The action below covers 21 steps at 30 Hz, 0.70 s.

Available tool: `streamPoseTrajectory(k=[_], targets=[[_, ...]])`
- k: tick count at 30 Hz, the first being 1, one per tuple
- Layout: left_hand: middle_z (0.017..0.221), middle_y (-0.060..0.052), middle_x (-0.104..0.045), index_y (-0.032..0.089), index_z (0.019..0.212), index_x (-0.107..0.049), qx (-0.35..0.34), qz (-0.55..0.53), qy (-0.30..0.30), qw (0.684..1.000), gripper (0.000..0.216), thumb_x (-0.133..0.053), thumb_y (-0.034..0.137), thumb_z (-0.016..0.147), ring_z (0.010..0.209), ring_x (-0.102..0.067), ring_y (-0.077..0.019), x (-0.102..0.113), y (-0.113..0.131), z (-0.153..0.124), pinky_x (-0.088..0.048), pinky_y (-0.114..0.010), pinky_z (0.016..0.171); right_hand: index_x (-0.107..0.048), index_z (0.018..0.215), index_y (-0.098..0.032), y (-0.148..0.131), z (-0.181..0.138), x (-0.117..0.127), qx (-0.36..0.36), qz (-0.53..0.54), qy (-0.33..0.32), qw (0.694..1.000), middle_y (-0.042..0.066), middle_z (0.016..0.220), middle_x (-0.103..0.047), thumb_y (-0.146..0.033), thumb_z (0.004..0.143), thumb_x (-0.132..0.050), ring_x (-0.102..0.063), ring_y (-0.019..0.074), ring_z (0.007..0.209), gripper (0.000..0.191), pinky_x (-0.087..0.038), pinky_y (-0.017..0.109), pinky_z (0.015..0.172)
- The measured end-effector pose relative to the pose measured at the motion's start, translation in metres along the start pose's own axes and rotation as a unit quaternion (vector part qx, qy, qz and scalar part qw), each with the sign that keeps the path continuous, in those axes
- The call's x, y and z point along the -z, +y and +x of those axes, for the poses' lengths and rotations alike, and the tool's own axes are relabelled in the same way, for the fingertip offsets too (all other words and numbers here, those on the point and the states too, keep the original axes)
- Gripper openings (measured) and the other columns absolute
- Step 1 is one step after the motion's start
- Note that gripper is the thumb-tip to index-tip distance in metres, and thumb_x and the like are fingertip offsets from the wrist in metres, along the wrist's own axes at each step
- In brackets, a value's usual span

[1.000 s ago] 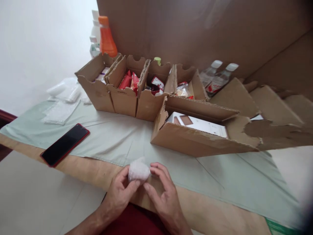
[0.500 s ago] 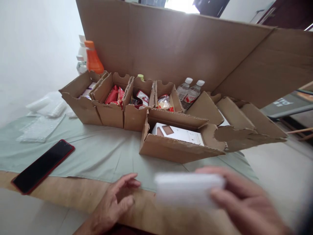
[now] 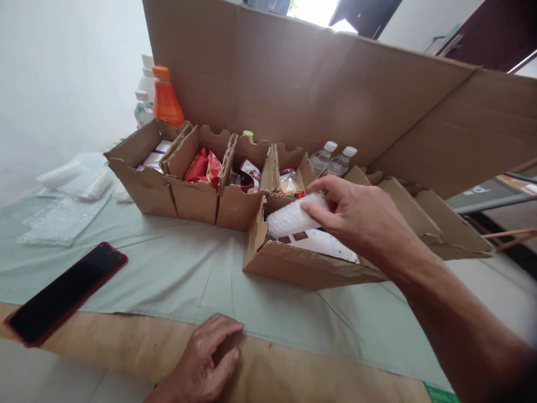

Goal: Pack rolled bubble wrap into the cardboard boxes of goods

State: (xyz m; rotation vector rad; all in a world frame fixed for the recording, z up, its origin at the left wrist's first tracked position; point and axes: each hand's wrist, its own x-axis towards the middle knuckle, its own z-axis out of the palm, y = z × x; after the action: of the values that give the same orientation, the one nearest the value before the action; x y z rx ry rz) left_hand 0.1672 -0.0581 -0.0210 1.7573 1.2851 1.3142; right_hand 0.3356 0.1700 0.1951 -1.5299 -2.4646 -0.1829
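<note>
My right hand (image 3: 352, 215) grips a bubble-wrapped bundle (image 3: 289, 218) between thumb and fingers; what is inside the wrap cannot be made out. The bundle is held within the front cardboard bin (image 3: 302, 268), at its left end. Under it lies a white box (image 3: 327, 243) with brown squares printed on it, partly covered by the bundle and my hand. Near the table's front edge rests my left hand (image 3: 210, 350), fingers curved and thumb apart, holding nothing.
Behind stand several cardboard bins (image 3: 195, 198) with red packets (image 3: 203, 166) and other packaged goods. A tall cardboard panel (image 3: 314, 84) rises at the back. An orange bottle (image 3: 166, 101) stands at the far left. Bubble-wrap sheets (image 3: 71, 196) and a phone (image 3: 67, 294) lie on the left.
My right hand has carried the bubble-wrapped bundle forward from the table's front edge into the front bin. My left hand has stayed near the edge, its fingers a little lower.
</note>
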Motion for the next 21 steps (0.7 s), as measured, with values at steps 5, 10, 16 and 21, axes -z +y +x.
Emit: streamPoseTrajectory(k=[5,10,16,21], targets=[[0.095,-0.004,-0.075,0.024,0.117,-0.064,-0.006,-0.003,-0.002,1.0,0.035,-0.055,0.011,0.086,0.085,-0.072,-0.0181,0.0,-0.001,0.002,-0.06,-0.03,0.076,-0.076,0.098,-0.023,-0.04,0.009,-0.013,0.063,-0.032,-0.105,0.992,0.003,0.075,-0.07,-0.032,0.086,-0.064,-0.058,0.0189,0.065,0.019,-0.027,0.027,0.057],[0.095,-0.004,-0.075,0.023,0.117,-0.064,-0.001,0.002,-0.004,1.0,0.035,-0.054,0.01,0.086,0.086,-0.072,-0.0179,-0.002,-0.003,0.0,-0.059,-0.029,0.076,-0.075,0.104,-0.021,-0.035,0.009,-0.007,0.107,0.04,-0.257,0.96,0.004,0.086,-0.074,-0.036,0.093,-0.053,-0.063,0.0184,0.072,0.029,-0.036,0.027,0.062],[0.098,-0.004,-0.076,0.024,0.117,-0.065,-0.004,0.024,-0.001,1.0,0.034,-0.057,0.011,0.086,0.088,-0.073,-0.0178,-0.004,-0.007,-0.003,-0.059,-0.03,0.079,-0.077,0.102,-0.018,-0.048,0.011,-0.014,0.139,-0.067,-0.274,0.949,0.014,0.097,-0.078,-0.032,0.095,-0.049,-0.071,0.0277,0.086,0.033,-0.04,0.032,0.066],[0.098,-0.005,-0.077,0.023,0.115,-0.067,0.016,0.02,-0.007,1.0,0.03,-0.056,0.014,0.089,0.089,-0.074,-0.0178,-0.004,-0.002,-0.003,-0.061,-0.029,0.078,-0.077,0.111,-0.022,-0.034,-0.001,0.0,0.136,0.048,-0.224,0.964,0.008,0.099,-0.079,-0.035,0.095,-0.054,-0.072,0.0253,0.087,0.032,-0.045,0.032,0.07]])
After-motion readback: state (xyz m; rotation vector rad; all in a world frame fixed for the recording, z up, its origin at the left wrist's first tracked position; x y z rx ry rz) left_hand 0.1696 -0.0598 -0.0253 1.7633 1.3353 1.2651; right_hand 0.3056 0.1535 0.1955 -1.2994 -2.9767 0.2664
